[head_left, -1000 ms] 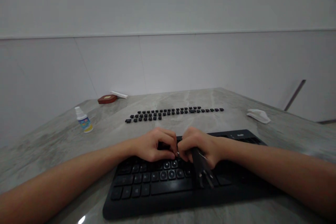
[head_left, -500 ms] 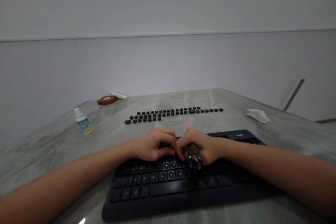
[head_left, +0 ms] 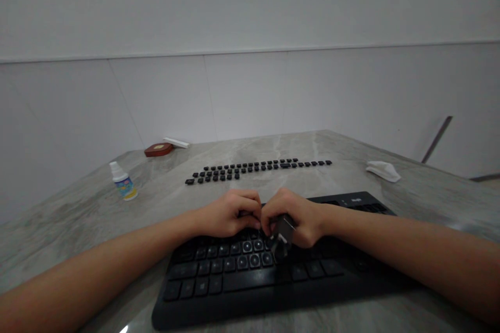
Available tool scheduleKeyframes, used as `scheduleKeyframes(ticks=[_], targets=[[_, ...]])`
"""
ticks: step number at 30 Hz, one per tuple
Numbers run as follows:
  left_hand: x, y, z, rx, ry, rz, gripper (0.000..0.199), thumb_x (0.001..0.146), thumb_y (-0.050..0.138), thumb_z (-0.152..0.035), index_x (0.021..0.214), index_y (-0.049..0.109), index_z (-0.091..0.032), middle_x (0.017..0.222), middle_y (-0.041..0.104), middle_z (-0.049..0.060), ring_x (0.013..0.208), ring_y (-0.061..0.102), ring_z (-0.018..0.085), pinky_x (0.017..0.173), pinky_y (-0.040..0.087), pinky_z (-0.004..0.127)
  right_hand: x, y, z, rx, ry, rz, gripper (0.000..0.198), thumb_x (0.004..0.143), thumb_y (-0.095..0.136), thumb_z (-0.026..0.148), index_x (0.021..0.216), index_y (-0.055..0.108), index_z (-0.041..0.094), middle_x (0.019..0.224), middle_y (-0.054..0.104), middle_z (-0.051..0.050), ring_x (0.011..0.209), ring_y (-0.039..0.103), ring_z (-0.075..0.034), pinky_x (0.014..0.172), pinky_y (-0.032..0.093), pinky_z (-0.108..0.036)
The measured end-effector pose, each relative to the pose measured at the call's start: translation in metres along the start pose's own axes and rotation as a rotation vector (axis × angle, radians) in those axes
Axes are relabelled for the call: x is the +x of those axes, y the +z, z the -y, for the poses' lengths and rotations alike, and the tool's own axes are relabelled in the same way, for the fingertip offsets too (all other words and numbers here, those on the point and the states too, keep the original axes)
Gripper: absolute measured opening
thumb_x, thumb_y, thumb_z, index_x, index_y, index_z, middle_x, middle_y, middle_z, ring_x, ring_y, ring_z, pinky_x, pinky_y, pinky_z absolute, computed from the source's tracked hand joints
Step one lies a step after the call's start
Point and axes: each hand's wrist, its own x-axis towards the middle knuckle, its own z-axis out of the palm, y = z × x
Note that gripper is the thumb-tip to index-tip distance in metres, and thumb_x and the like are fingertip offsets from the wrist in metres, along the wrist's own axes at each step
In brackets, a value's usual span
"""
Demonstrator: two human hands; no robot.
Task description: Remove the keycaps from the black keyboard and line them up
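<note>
A black keyboard (head_left: pixel 250 302) lies in front of me, with several keycaps gone and round key seats bare in its middle rows. My left hand (head_left: pixel 230 214) rests over the upper rows, fingers curled and thumb pressed in; whatever it may pinch is hidden. Right beside it, fingertips almost meeting, my right hand (head_left: pixel 297 216) is closed around a dark tool with metal prongs (head_left: pixel 284 231). The prongs point down and toward me, above the keys.
Removed keycaps (head_left: pixel 250 168) lie in rows on the marble table (head_left: pixel 156 208) beyond the keyboard. At left stands a white spray bottle (head_left: pixel 124 182). A brown case (head_left: pixel 158 149) and a white strip (head_left: pixel 176 142) lie at the back; a folded white cloth (head_left: pixel 383 170) is at right.
The pronged tool has turned in my right hand, its prongs swinging slightly left. Both hands stay at almost the same spot over the keyboard.
</note>
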Motion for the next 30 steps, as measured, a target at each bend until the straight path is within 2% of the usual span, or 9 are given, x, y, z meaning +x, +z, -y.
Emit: scheduleKeyframes(ticks=[9,14,18,30], targets=[[-0.001,0.000,0.001,-0.027,-0.013,-0.003,0.011,0.089,0.057,-0.015,0.082,0.066,-0.016,0.085,0.059,0.003,0.078,0.057,0.014,0.074,0.046,0.026,-0.001,0.000,0.002,0.092,0.029,-0.036,0.015,0.070,0.049,0.015,0.063,0.062,0.012,0.050,0.044,0.005,0.042,0.036,-0.006,0.041,0.028,-0.018],[-0.001,-0.001,0.001,-0.033,-0.014,0.011,0.011,0.091,0.058,-0.017,0.089,0.069,-0.018,0.089,0.062,0.004,0.082,0.059,0.015,0.077,0.048,0.027,0.000,-0.001,0.004,0.140,-0.004,-0.031,0.014,0.076,0.053,0.018,0.068,0.064,0.012,0.052,0.050,0.004,0.042,0.040,-0.006,0.042,0.033,-0.016],[-0.001,0.000,0.001,-0.028,0.000,0.000,0.010,0.090,0.059,-0.016,0.089,0.068,-0.016,0.087,0.060,0.004,0.080,0.059,0.014,0.076,0.048,0.026,-0.001,-0.001,0.001,0.103,-0.032,0.007,0.013,0.074,0.054,0.018,0.065,0.062,0.014,0.053,0.055,0.002,0.044,0.045,-0.007,0.044,0.035,-0.017],[-0.001,0.000,0.003,0.009,0.010,-0.027,0.007,0.090,0.061,-0.017,0.088,0.068,-0.015,0.081,0.060,0.002,0.073,0.057,0.012,0.069,0.045,0.023,-0.003,0.000,-0.005,-0.030,-0.134,0.078,0.010,0.068,0.054,0.022,0.064,0.061,0.016,0.052,0.052,0.002,0.048,0.049,-0.011,0.049,0.037,-0.021]])
